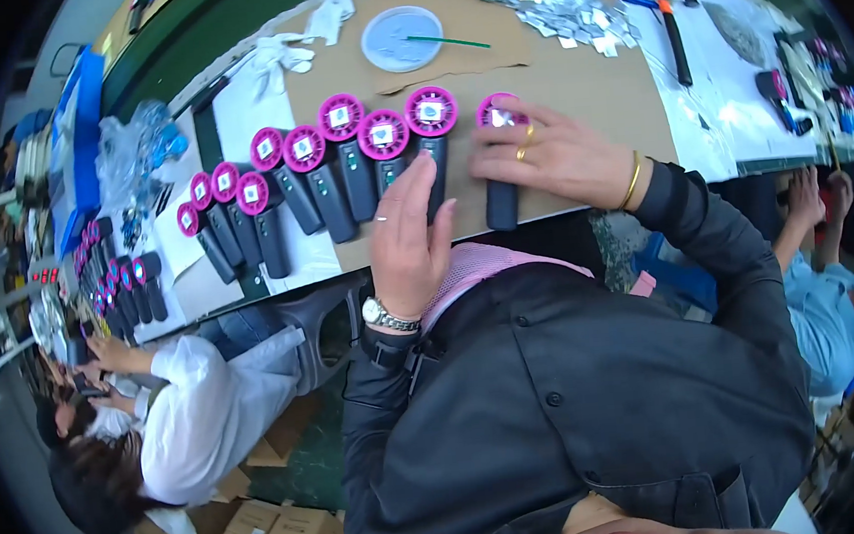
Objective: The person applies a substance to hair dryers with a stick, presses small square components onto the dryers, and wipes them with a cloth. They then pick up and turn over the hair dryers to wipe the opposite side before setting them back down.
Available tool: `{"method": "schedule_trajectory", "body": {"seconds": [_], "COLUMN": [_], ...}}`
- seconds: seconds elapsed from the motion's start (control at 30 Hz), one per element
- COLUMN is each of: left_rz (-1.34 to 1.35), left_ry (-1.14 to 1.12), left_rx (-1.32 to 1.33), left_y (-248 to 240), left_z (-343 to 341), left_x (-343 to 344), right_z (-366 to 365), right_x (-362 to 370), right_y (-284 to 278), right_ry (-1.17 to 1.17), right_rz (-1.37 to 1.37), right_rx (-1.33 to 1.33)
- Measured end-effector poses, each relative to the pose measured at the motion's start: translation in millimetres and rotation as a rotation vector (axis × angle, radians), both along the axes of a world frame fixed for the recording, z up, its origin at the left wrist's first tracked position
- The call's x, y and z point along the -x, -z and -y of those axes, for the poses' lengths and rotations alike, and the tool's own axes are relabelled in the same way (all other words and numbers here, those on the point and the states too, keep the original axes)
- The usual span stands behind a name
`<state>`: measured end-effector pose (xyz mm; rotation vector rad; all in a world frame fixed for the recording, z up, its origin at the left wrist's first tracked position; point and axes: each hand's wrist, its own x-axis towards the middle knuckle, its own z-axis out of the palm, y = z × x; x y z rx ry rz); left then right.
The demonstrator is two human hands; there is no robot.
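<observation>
Dark jacket point(606, 373) nearest camera, below near edge of brown-covered table point(599, 98). Right hand point(564, 159) half-curled over pink-headed device point(502, 201) lying at that edge, fingers touching; cannot tell whether gripping. Left hand point(409, 248) loosely open, released, beside similar devices point(383, 136).

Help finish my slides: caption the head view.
Right hand on one pink-topped fan, left hand near other fans on the table.
</observation>
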<state>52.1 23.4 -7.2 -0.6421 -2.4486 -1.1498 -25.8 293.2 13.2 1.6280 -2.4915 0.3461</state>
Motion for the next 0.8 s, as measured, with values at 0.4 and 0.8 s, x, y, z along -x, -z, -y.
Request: {"method": "schedule_trajectory", "body": {"seconds": [0.4, 0.8], "left_rz": [-0.096, -0.032], "left_ry": [0.122, 0.201], "left_rx": [0.219, 0.227], "left_y": [-28, -6], "left_z": [-50, -63], "left_x": [48, 70], "right_z": [-28, -13], "right_x": [-34, 48], "right_y": [11, -8], "right_ry": [0.635, 0.581], "right_rz": [0.408, 0.178], "right_rx": [0.637, 0.454]}}
